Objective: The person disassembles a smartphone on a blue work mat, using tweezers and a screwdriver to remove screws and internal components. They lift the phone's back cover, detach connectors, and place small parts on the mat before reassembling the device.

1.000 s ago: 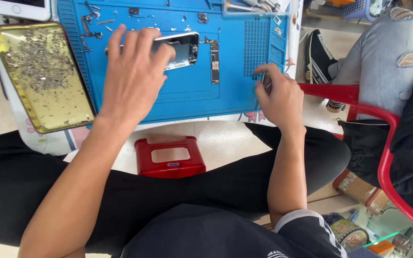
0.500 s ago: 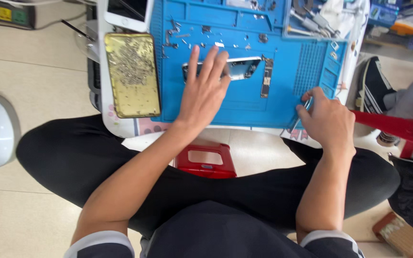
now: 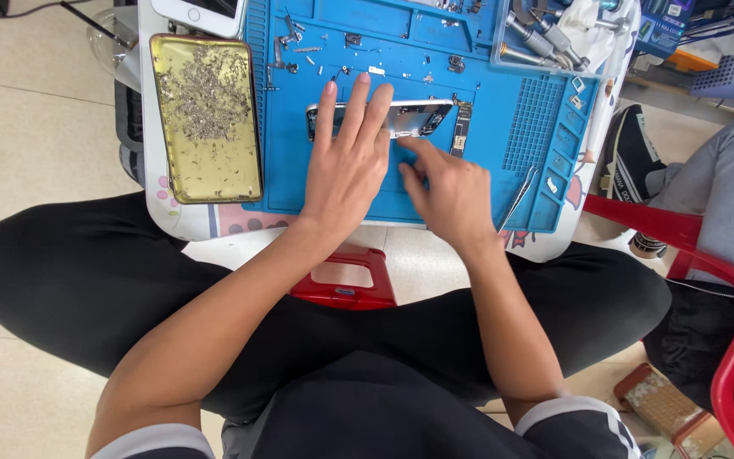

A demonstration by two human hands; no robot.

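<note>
Head view: the left hand (image 3: 346,174) lies flat, fingers spread, grip released, pressing on an opened phone body (image 3: 414,119) at the centre of the blue work mat (image 3: 333,51). The right hand (image 3: 452,191), at 4 o'clock from the phone, points its forefinger at the phone's lower edge; grip released, grasping nothing. A loose circuit board (image 3: 460,127) lies just beside the phone at 3 o'clock. A gold tray of screws (image 3: 206,115) sits at 9 o'clock on the bench (image 3: 214,225). Tweezers (image 3: 520,195) rest on the mat at 4 o'clock.
</note>
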